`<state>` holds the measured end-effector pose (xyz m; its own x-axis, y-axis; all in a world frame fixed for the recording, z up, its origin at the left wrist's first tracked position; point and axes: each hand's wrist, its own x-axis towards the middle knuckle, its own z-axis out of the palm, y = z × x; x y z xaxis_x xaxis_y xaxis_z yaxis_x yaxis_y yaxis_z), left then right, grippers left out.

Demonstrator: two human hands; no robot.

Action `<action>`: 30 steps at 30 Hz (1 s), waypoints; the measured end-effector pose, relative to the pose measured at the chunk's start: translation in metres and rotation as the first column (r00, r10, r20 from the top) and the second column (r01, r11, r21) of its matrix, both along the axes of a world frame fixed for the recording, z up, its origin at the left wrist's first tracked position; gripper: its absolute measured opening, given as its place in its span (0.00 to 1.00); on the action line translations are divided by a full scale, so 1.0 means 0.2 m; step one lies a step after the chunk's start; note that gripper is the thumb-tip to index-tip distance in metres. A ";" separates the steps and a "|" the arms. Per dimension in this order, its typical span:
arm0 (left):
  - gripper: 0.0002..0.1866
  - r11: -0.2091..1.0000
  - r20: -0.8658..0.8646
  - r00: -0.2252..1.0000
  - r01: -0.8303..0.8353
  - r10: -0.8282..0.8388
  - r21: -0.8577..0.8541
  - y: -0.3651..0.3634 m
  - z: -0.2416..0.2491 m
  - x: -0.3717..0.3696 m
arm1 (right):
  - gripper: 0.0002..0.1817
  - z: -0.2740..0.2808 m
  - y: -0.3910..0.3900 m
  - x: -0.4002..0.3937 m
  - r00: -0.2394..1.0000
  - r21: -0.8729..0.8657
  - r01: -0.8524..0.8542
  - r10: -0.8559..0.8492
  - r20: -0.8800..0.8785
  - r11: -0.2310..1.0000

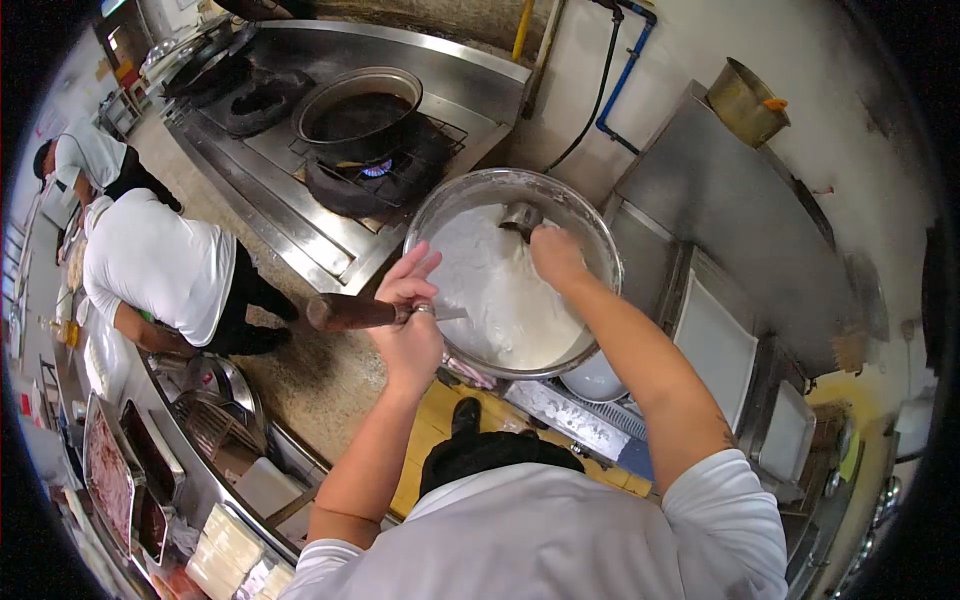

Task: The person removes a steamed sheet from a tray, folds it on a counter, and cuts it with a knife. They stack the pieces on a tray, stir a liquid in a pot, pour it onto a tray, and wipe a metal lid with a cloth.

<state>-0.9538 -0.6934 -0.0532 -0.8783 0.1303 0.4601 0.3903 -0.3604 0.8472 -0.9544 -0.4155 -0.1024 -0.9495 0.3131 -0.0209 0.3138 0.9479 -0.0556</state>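
A large steel bowl (612,245) stands in front of me, holding white powder (470,265) and a creamier, smoother white mass (535,315). My right hand (557,257) reaches inside, its fingers closed around a small metal cup (520,218) near the far wall of the bowl. Over the bowl's left rim, my left hand (410,330) grips a wooden-handled tool (350,312) between thumb and palm, with several fingers stretched upward. A short piece of the tool's metal shows to the right of the hand; its kind I cannot make out.
Left of the bowl, a dark wok (360,105) sits over a lit blue flame (377,169) on the steel stove (330,240). Two people in white shirts (165,260) bend over the left counter. Trays (110,460) lie there. A metal pot (748,103) stands at upper right.
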 end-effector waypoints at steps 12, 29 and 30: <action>0.13 0.985 -0.092 0.993 -0.086 0.073 -0.149 0.02 -0.09 0.00 | 0.14 -0.24 -0.08 0.00 0.971 -0.328 0.171 -0.102 0.217 0.929; 0.18 0.859 -0.179 0.977 -0.192 0.119 -0.475 -0.19 -0.41 0.54 | 0.09 0.56 0.12 0.73 0.968 -0.810 0.245 -0.095 0.231 0.533; 0.16 0.860 -0.184 0.981 -0.140 0.056 -0.490 -0.15 -0.40 0.60 | 0.08 0.60 0.16 0.80 0.970 -0.825 0.241 -0.106 0.218 0.511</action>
